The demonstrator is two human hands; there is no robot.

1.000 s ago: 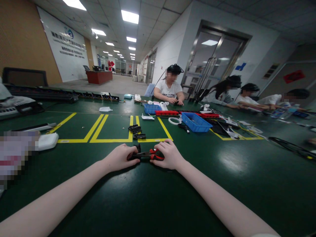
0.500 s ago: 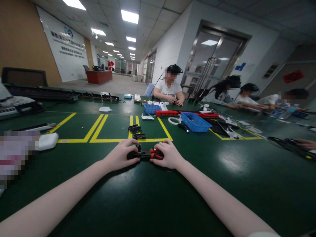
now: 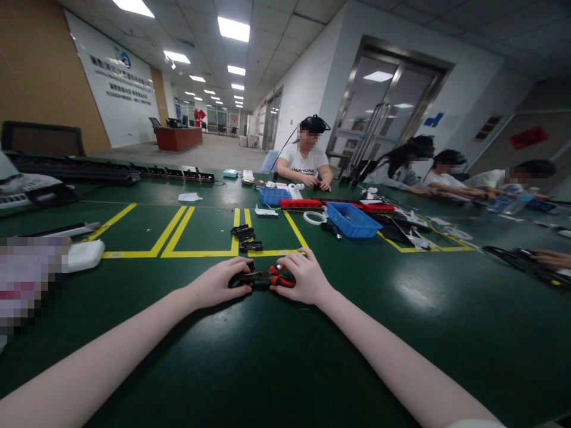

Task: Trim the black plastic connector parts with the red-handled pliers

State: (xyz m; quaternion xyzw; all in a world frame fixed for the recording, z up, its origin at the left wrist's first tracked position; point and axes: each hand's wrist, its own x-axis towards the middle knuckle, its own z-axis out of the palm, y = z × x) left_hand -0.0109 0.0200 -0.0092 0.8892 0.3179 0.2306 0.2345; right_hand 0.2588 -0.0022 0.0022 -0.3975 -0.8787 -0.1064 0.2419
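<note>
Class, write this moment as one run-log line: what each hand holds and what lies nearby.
left hand: on small black part | right hand: grips red-handled pliers | surface: green table | nearby: black parts, blue bin

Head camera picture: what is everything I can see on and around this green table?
Red-handled pliers: one, red and black, between the two hands, near edge of the table.
Small black part: one, under the left hand's fingers.
Black parts: a small pile, on the yellow floor-style tape lines beyond the hands.
Blue bins: two, mid-table, right of centre and farther back.
Red trays: long, red, between the bins.
White pad: one, far left.
Green table: one, dark green.
Other people: at least four, seated at the far side.
Left hand: grip closed on the black part.
Right hand: grip on the pliers' handles.
</note>
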